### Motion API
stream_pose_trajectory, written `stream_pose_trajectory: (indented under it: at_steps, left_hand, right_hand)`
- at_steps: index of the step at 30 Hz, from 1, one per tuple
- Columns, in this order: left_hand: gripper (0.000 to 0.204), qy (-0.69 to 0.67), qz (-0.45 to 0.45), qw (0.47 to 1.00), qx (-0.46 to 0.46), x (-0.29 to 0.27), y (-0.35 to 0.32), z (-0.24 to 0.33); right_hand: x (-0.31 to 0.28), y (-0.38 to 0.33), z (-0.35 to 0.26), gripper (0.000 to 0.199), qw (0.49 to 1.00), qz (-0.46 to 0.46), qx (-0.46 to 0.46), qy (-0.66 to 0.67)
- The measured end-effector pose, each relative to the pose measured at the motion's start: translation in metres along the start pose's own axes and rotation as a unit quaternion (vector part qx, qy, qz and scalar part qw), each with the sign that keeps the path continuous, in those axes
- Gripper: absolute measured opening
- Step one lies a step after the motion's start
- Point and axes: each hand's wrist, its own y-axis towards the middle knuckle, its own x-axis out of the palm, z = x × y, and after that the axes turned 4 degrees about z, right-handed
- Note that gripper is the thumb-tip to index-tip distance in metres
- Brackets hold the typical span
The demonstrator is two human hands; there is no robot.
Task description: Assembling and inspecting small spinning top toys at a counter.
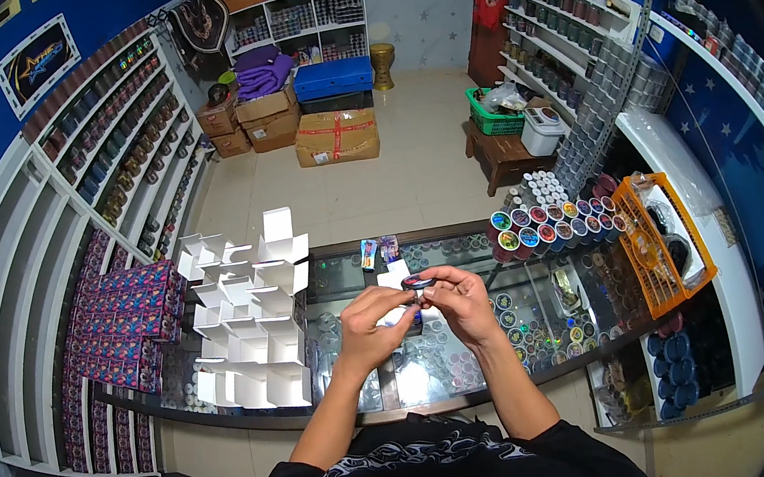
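Both my hands meet above the glass counter. My right hand pinches a small round dark disc between thumb and index finger. My left hand is closed with its fingertips at the disc's underside; what lies between them is too small to make out. Partly hidden behind and below my hands is a white box, standing on the counter. Two small colourful printed packets lie just beyond it.
Open white boxes stand in rows at left, beside stacked purple patterned boxes. Round tubs with colourful lids and an orange crate are at right. Spool-filled shelves line the walls; cardboard boxes sit on the floor beyond.
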Motion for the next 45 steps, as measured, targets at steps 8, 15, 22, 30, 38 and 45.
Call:
stream_pose_trajectory:
  at_steps: [8, 15, 22, 30, 38, 45]
  left_hand:
    - [0.026, -0.033, 0.012, 0.997, -0.063, 0.009, -0.007, 0.005]
    - [0.024, -0.077, 0.001, 0.988, -0.135, 0.008, -0.008, 0.005]
    - [0.023, -0.156, 0.047, 0.948, -0.273, 0.015, -0.015, -0.001]
    - [0.017, -0.22, 0.016, 0.937, -0.27, 0.0, -0.01, -0.004]
    - [0.011, -0.18, 0.018, 0.944, -0.275, -0.017, 0.027, -0.008]
    - [0.02, -0.13, -0.106, 0.947, -0.273, -0.025, 0.075, -0.003]
  right_hand:
    - [-0.001, -0.002, 0.0, 0.022, 1.0, 0.019, 0.008, 0.019]
    - [0.001, -0.006, 0.0, 0.022, 0.996, 0.037, -0.004, -0.076]
    - [-0.001, -0.006, 0.0, 0.018, 0.994, 0.048, -0.012, -0.102]
    - [-0.002, -0.002, 0.005, 0.017, 0.973, 0.049, -0.154, -0.164]
    - [0.002, -0.009, 0.012, 0.025, 0.997, 0.066, -0.016, -0.036]
    - [0.002, -0.011, 0.022, 0.026, 0.999, 0.044, -0.007, -0.001]
